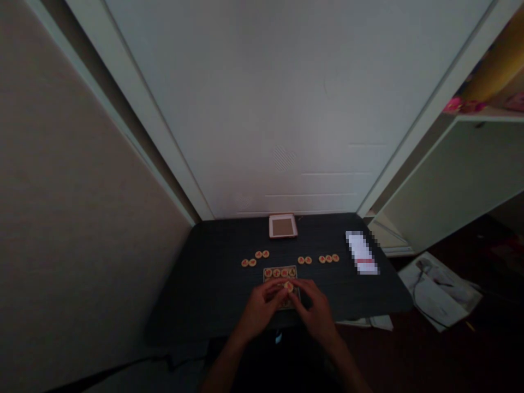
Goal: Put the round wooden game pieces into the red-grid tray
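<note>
Between the fingertips of both hands is a round xiangqi piece [289, 286] with a red character on its face. My left hand [261, 307] pinches it from the left, fingers closed. My right hand [314, 307] grips it from the other side. Beneath them lies a shallow box [297, 268] with a row of pieces [277, 273] along its far end; the hands cover much of the rest. Loose pieces [249, 262] lie in small groups beyond the box to the left. More pieces [329, 258] lie to the right, with a pair [304, 260] nearer the box.
The dark table [204, 284] stands against a white panel [262, 109]. A pale-rimmed tray or lid [283, 226] lies at its back edge. A blurred white rectangular item [361, 252] is at the right. A white box [440, 289] sits lower, off the table's right side.
</note>
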Available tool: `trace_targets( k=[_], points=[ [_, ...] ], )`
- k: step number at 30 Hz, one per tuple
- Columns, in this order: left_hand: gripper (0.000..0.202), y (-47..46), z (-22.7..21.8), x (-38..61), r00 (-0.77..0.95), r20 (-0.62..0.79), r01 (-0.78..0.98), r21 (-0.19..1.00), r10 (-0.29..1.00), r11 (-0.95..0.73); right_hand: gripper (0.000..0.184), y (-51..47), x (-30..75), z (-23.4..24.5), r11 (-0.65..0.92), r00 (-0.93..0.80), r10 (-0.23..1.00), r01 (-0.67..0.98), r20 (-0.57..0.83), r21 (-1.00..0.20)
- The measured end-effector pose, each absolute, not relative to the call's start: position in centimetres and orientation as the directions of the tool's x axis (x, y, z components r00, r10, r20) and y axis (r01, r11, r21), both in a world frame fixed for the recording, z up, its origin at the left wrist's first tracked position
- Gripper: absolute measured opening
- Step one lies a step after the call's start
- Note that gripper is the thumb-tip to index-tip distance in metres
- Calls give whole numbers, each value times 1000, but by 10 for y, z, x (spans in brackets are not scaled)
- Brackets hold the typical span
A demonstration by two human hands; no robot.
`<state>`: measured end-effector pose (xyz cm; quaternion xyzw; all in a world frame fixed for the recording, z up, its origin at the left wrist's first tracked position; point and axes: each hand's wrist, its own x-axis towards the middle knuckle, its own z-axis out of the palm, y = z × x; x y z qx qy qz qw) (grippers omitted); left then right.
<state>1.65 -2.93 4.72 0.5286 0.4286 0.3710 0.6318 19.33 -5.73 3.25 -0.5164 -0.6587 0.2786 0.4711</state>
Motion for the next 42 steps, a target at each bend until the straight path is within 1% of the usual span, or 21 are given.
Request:
trace_targets(
  k=[8, 15, 21, 25, 31, 38, 42],
  points=[
    [33, -31, 63, 19, 341, -154, 77, 988, 927, 136, 34, -64, 195, 36, 188, -11, 981, 313, 195, -931],
    [34, -35, 66, 21, 323, -96, 7, 995, 941, 99, 34, -66, 194, 49, 147, 12, 988, 227, 154, -963],
    [31, -36, 78, 13, 361, -59, 114, 993, 931, 19, 36, -66, 191, 48, 74, 11, 997, 82, 75, -994],
    [31, -36, 82, 12, 356, -23, 128, 992, 934, -24, 39, -66, 188, 45, 37, 0, 999, -30, 37, -999],
    [30, -36, 74, 6, 345, 4, 122, 991, 939, -49, 45, -67, 181, 45, -34, -11, 999, -176, -32, -984],
    [26, -38, 67, 2, 332, 35, 134, 987, 943, -84, 43, -64, 176, 42, -103, 8, 994, -232, -108, -967],
    [25, -34, 54, -5, 294, 31, 174, 981, 955, -85, 38, -61, 180, 36, -98, 64, 991, -259, -118, -961]
  ],
)
